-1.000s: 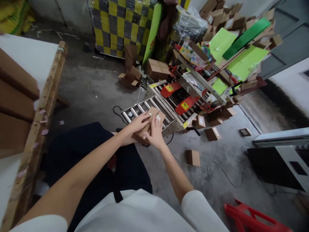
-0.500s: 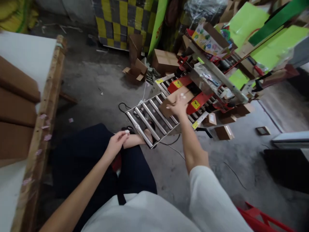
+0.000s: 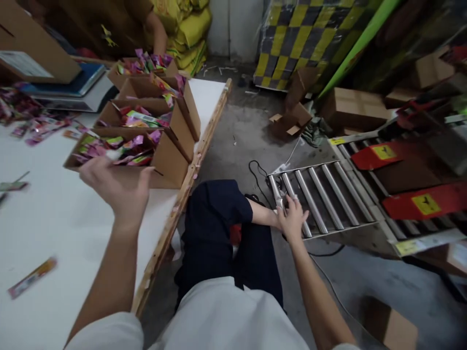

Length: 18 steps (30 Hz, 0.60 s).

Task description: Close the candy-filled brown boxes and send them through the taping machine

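My left hand (image 3: 118, 189) is at the near side of the closest open cardboard box (image 3: 170, 167), fingers and thumb spread apart; whether it touches the box is unclear. Something white covers a fingertip. Small, colourful candy-like packets (image 3: 134, 146) fill that box, and more open boxes (image 3: 191, 107) with such packets stand in a row behind it. Over the near end of the roller conveyor (image 3: 315, 199) is my right hand (image 3: 292, 221), fingers spread and nothing in it. A brown carton (image 3: 412, 167) lies between the conveyor's red side guides (image 3: 425, 201).
The white table (image 3: 73, 233) has a wooden edge (image 3: 197, 160). Loose packets (image 3: 32, 277) lie on it. Another person's arm (image 3: 156, 31) shows behind the boxes. Cartons (image 3: 355, 107) sit on the floor beyond the conveyor. A cable (image 3: 330, 284) crosses the floor.
The view has swung left toward the table. My right hand has left the carton on the conveyor and come back to the near rollers. My left hand has moved from my lap to the boxes.
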Tool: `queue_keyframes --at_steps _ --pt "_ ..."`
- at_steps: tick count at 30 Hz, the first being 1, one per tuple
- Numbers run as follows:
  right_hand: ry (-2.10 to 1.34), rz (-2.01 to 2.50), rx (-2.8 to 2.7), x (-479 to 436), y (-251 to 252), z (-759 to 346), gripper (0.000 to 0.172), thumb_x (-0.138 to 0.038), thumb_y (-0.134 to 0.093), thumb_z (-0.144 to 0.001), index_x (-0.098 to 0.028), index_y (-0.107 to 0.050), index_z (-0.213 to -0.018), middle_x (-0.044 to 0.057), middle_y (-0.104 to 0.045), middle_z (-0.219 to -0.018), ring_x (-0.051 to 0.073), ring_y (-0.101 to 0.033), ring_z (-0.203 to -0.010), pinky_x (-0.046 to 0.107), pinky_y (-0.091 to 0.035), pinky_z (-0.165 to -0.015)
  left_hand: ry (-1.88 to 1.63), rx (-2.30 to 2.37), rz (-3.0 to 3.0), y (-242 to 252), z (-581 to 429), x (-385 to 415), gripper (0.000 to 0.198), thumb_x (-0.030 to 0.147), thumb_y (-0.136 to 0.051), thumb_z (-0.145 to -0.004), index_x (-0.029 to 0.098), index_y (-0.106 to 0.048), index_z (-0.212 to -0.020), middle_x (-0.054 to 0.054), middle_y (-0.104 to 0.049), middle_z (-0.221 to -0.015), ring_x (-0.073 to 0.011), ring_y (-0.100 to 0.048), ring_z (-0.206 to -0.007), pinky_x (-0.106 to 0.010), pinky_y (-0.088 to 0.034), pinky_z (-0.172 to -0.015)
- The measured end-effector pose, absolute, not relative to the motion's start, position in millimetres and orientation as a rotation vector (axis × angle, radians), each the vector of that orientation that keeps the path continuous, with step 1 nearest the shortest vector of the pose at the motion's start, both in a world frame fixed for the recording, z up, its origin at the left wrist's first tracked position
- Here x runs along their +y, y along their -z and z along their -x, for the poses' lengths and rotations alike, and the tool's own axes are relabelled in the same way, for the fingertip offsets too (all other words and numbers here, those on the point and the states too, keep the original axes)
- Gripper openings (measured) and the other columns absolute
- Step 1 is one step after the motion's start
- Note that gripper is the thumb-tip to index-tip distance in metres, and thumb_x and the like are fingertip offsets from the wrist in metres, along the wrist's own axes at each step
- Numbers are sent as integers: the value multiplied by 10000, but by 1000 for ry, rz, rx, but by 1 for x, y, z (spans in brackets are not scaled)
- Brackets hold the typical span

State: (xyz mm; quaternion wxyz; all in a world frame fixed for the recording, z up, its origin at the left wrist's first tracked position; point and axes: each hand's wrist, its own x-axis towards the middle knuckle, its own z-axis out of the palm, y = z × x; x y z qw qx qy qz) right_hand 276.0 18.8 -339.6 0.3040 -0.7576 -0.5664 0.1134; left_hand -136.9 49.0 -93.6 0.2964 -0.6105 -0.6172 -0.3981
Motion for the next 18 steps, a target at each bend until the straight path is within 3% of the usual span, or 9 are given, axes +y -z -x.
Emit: queue_keyframes --at_steps 3,6,10,14,18 --pt "-401 1944 -1524 14 327 -264 498 -381 -482 -876 -188 -583 -1324 187 -568 -1362 340 -508 -1288 716 -220 -1110 811 -1697 1920 82 150 71 513 634 -629 -807 164 -656 -1012 -85 -669 -971 -260 -571 -1005 -508 -361 -1052" --pt "-501 1816 -1608 11 309 -252 425 -343 -494 -879 -199 -640 -1251 163 -613 -1316 332 -515 -1289 692 -251 -1115 874 -1757 2001 72 164 83 528 688 -562 -813 171 -660 -842 -37 -662 -799 -211 -581 -860 -484 -386 -1033" --pt "-608 1512 -1700 9 270 -211 365 -317 -534 -898 -184 -675 -1206 152 -647 -1254 299 -550 -1252 551 -379 -1112 1075 -1806 1945 46 198 65 598 761 -610 -683 173 -611 -794 -6 -626 -774 -164 -565 -783 -388 -492 -903" --pt "-712 1088 -1777 0 202 -144 350 -287 -533 -946 -197 -638 -1268 130 -622 -1299 238 -556 -1254 423 -441 -1095 1202 -1757 1927 36 210 10 449 660 -651 -721 224 -604 -821 11 -631 -832 -181 -596 -818 -406 -508 -897" --pt "-608 664 -1933 -21 132 -73 579 -482 -617 -930 -196 -513 -1423 144 -489 -1445 245 -449 -1360 396 -407 -1138 1083 -1681 2159 56 173 -46 292 548 -671 -784 283 -637 -901 13 -673 -863 -222 -648 -871 -444 -499 -945"
